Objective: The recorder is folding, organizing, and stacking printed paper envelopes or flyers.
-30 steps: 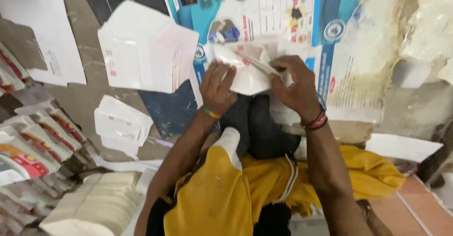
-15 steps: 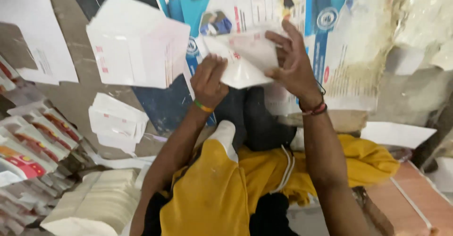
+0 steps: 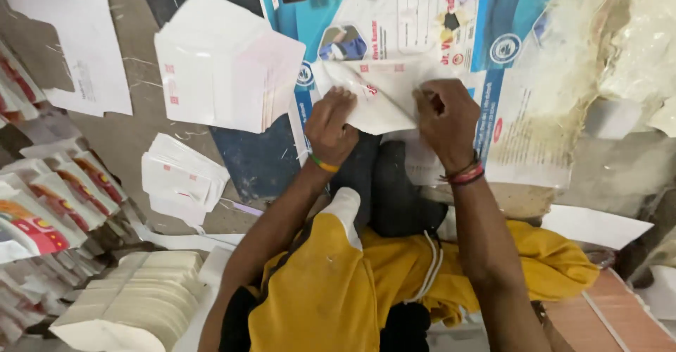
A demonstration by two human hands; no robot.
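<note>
Both hands work a white paper envelope (image 3: 380, 98) with small red print, which lies partly folded on a blue and white printed sheet (image 3: 422, 14) spread on the floor. My left hand (image 3: 332, 124) presses its left side with fingers curled down. My right hand (image 3: 445, 118) pinches its right edge. Below the hands are my legs in dark trousers (image 3: 387, 190) and a yellow garment (image 3: 338, 288).
A fanned stack of white envelopes (image 3: 222, 67) lies to the left, a smaller stack (image 3: 179, 179) below it. Rows of red-printed envelopes (image 3: 49, 197) line the left edge. A bundle of cream paper (image 3: 134, 310) sits at bottom left. Crumpled plastic (image 3: 620, 49) is at right.
The envelope, held up off the floor half a second ago, has come down onto the printed sheet. Both hands have moved lower and now press on it.
</note>
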